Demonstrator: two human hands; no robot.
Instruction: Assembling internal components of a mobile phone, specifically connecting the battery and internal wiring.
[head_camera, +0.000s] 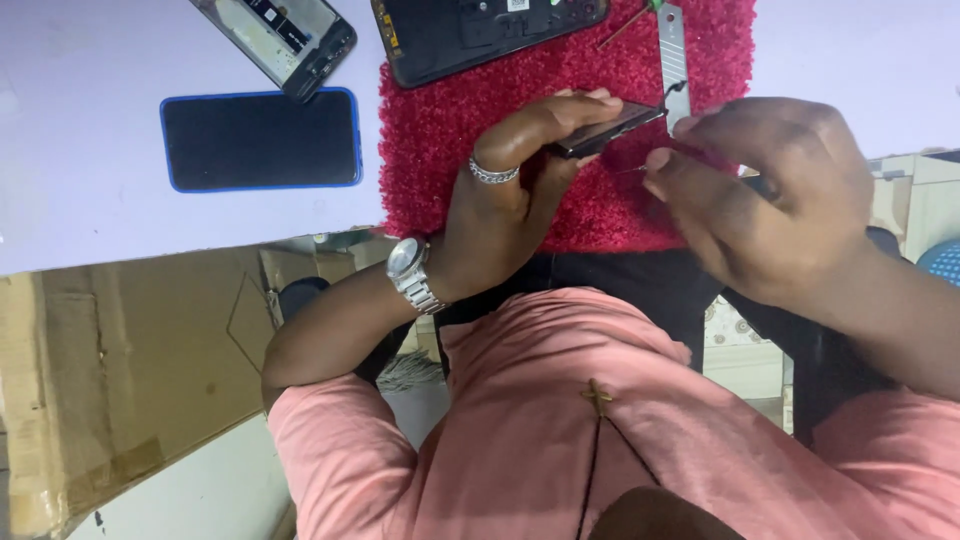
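White table (90, 60): bears all items. Red mat (450, 130): under both hands. Blue-edged phone (260, 140): flat, well left of the mat. Two opened phones (285, 35) at the far edge. Left hand (500, 200): clamped around a dark phone (605, 128), long axis running left-right, raised edge toward the right hand (770, 190). Right hand: pinched on a thin tool (632, 170), tip just beside the phone's edge. Metal strip (673, 50): behind.

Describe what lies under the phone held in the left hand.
Under the phone in the left hand lies a red fluffy mat on the white table. The hands cover the mat's middle, so anything there is hidden.
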